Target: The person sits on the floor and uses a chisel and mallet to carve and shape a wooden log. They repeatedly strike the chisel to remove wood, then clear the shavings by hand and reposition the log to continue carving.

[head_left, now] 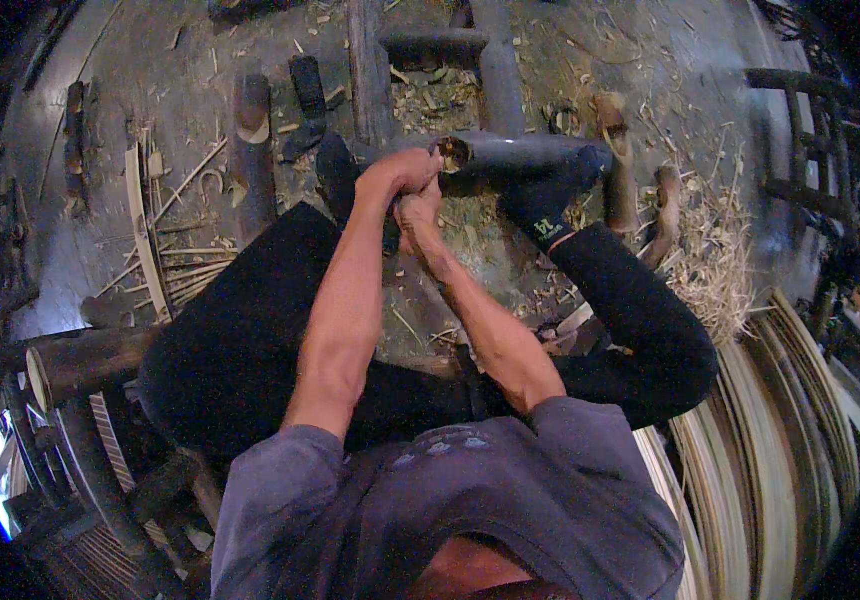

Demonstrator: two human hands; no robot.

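Note:
My left hand (408, 170) is closed at the cut end of a thick, dark grey-brown wooden log (520, 152). Just below it, with the wrists close together, my right hand (417, 212) is closed too. What the fingers grip is hidden by the hands themselves. The log lies crosswise in front of me; its near-left end shows a pale, yellowish cut face. My right foot (550, 200) in a dark sock rests against the log, and my left foot (333, 168) is beside my left hand.
A wooden ladder-like frame (435, 42) stands beyond the log. Cut logs (254, 150) and pale strips (146, 230) lie at left. At right are another log (618, 170), a heap of shavings (715, 255) and long bundled strips (750, 440). Chips litter the floor.

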